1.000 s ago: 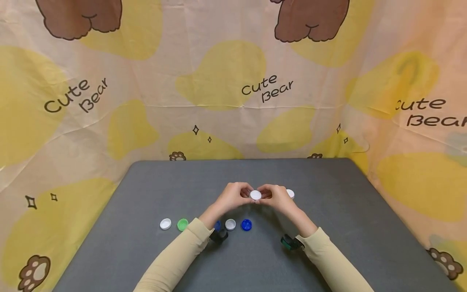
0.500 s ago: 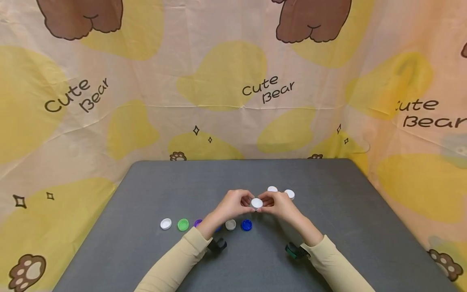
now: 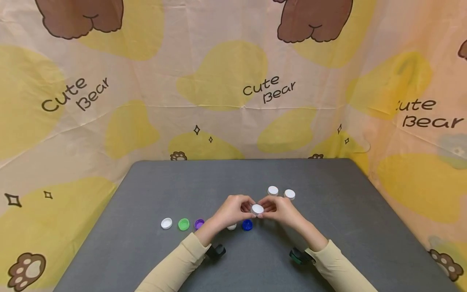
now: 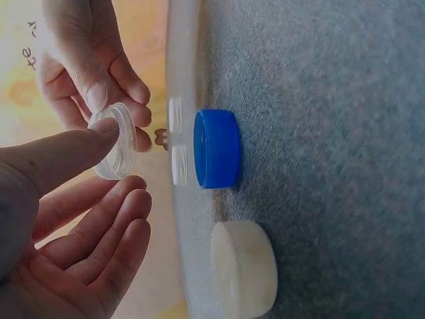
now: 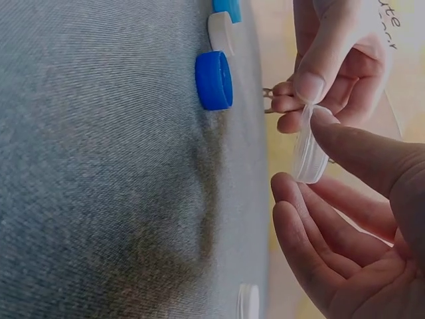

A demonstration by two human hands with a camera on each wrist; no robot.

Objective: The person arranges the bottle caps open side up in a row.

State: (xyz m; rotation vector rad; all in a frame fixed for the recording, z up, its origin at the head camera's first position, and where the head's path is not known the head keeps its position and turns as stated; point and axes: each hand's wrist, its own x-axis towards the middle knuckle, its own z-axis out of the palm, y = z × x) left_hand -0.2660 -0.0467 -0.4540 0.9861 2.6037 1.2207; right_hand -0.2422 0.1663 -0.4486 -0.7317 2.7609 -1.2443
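Between my two hands a white bottle cap (image 3: 257, 209) is held up above the table. My left hand (image 3: 233, 209) pinches its left side, and my right hand (image 3: 281, 209) pinches the right side. Seen in the left wrist view, the cap (image 4: 123, 156) looks translucent, with both thumbs on its rim. The right wrist view shows the same cap (image 5: 309, 156) tilted almost edge-on. Just below it on the table is a dark blue cap (image 3: 247, 225), next to a white cap (image 3: 231, 227) that my left wrist partly covers.
Farther left in the row are a purple cap (image 3: 199, 224), a green cap (image 3: 184, 224) and a white cap (image 3: 166, 223). A light blue cap (image 5: 227, 9) shows in the right wrist view. Two white caps (image 3: 273, 190) (image 3: 290, 194) stand behind my right hand on the grey table (image 3: 164, 182).
Both hands have drawn back toward the body with the white cap between them. One of the white caps behind the right hand, hidden at first, has come into view.
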